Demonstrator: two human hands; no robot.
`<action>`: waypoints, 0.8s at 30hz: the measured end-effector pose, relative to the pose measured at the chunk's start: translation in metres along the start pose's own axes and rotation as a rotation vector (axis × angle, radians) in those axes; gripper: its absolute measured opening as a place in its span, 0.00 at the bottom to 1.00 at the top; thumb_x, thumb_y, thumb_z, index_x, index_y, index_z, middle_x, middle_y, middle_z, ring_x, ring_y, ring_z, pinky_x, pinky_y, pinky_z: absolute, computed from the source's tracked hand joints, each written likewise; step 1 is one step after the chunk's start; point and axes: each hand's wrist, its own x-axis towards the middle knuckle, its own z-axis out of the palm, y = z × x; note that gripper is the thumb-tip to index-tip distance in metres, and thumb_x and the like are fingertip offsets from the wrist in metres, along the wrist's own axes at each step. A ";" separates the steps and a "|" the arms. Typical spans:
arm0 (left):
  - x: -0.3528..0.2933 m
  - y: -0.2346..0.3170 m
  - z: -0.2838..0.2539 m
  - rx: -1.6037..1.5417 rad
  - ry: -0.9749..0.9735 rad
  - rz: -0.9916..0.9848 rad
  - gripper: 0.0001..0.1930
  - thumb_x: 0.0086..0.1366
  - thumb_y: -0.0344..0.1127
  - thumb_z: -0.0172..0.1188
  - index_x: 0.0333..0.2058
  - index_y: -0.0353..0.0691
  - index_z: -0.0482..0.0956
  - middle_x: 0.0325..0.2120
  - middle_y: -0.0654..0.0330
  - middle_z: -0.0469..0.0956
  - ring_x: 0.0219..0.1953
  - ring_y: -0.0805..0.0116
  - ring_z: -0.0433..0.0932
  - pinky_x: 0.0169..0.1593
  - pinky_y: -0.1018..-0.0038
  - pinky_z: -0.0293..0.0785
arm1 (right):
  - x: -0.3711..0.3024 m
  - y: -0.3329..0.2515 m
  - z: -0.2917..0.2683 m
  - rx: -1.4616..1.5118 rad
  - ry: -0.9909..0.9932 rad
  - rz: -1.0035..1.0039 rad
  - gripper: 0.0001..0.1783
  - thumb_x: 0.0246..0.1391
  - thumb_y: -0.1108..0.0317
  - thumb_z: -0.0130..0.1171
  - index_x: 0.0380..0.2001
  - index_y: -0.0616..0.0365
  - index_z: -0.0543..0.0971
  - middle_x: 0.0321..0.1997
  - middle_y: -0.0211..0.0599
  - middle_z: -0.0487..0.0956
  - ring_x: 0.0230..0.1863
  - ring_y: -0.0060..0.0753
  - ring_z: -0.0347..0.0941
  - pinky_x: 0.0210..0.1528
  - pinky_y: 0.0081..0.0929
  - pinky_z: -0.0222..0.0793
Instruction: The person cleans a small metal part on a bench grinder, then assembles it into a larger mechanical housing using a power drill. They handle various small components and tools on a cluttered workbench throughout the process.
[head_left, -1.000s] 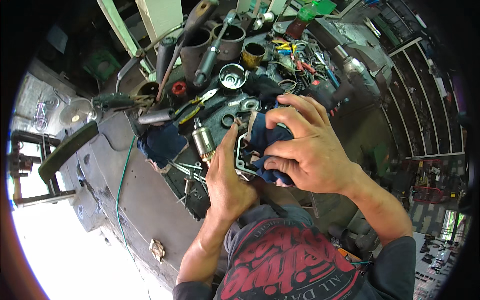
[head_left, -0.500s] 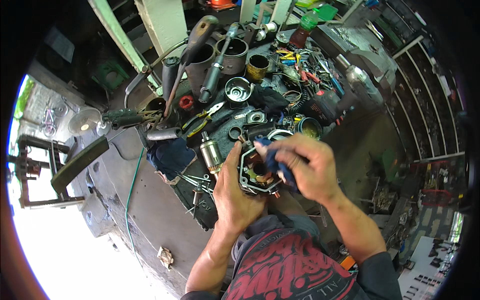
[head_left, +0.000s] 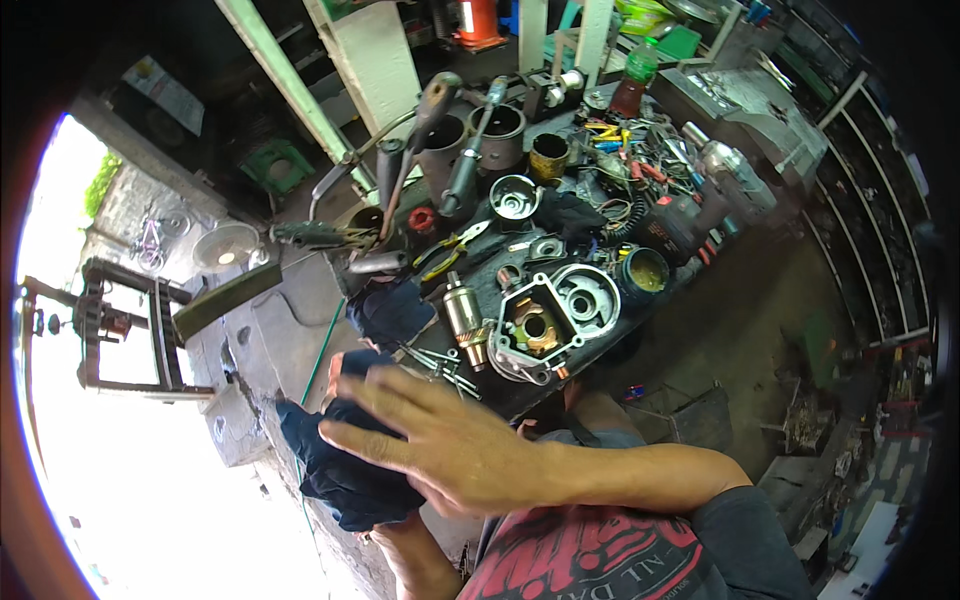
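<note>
A dark navy cloth [head_left: 335, 465] is bunched over my left hand [head_left: 392, 538] at the lower left. It hides most of that hand's fingers, which appear to grip it. Across the cloth reaches my right hand [head_left: 470, 455], slightly blurred, fingers stretched out and apart. On the bench edge beyond sits an open metal motor housing [head_left: 503, 320] with copper-coloured parts inside, untouched by either hand. Left of it lies a motor armature [head_left: 462, 312]. A round metal end cover [head_left: 602, 310] adjoins the housing on the right.
Several bolts [head_left: 440, 365] and another dark cloth [head_left: 390, 312] lie left of the armature. Yellow-handled pliers [head_left: 455, 250], a metal cup [head_left: 515, 198], a yellowish can [head_left: 549, 160] and a power tool [head_left: 670, 225] crowd the bench. A green hose [head_left: 325, 350] runs down the left side.
Both hands have left the motor housing and moved to the lower left. The cloth, earlier in my right hand at the housing, is now over my left hand. The view has shifted.
</note>
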 end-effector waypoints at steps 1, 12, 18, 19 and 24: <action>-0.010 0.001 -0.008 0.021 0.109 0.011 0.29 0.83 0.45 0.44 0.76 0.39 0.57 0.74 0.49 0.61 0.74 0.59 0.64 0.76 0.60 0.61 | -0.005 0.010 0.014 -0.248 0.090 -0.080 0.39 0.68 0.59 0.59 0.78 0.57 0.62 0.84 0.50 0.58 0.84 0.54 0.51 0.83 0.60 0.45; -0.113 0.031 -0.124 0.576 1.086 -0.010 0.23 0.79 0.40 0.55 0.65 0.34 0.77 0.40 0.64 0.81 0.43 0.74 0.82 0.48 0.75 0.79 | -0.021 0.039 0.170 0.315 -0.290 0.172 0.16 0.52 0.68 0.63 0.42 0.59 0.91 0.70 0.49 0.77 0.72 0.54 0.69 0.73 0.49 0.62; -0.112 0.049 -0.122 0.435 0.925 0.040 0.22 0.79 0.41 0.57 0.67 0.41 0.72 0.41 0.61 0.80 0.46 0.68 0.82 0.49 0.69 0.83 | -0.011 0.025 0.171 0.374 -0.137 0.291 0.27 0.55 0.68 0.65 0.60 0.47 0.85 0.77 0.47 0.69 0.75 0.58 0.63 0.77 0.51 0.57; -0.110 0.043 -0.121 0.259 0.931 -0.078 0.20 0.80 0.42 0.57 0.64 0.39 0.76 0.41 0.61 0.81 0.46 0.68 0.83 0.52 0.70 0.82 | -0.012 0.021 0.168 0.254 -0.260 0.269 0.27 0.54 0.67 0.66 0.60 0.46 0.85 0.77 0.47 0.68 0.76 0.58 0.62 0.76 0.52 0.58; -0.128 0.054 -0.133 0.330 1.193 -0.222 0.17 0.78 0.42 0.59 0.58 0.40 0.81 0.39 0.62 0.81 0.37 0.77 0.81 0.32 0.73 0.79 | -0.024 0.052 0.140 0.158 -0.525 0.098 0.18 0.48 0.66 0.68 0.45 0.52 0.90 0.69 0.45 0.77 0.70 0.52 0.72 0.71 0.57 0.63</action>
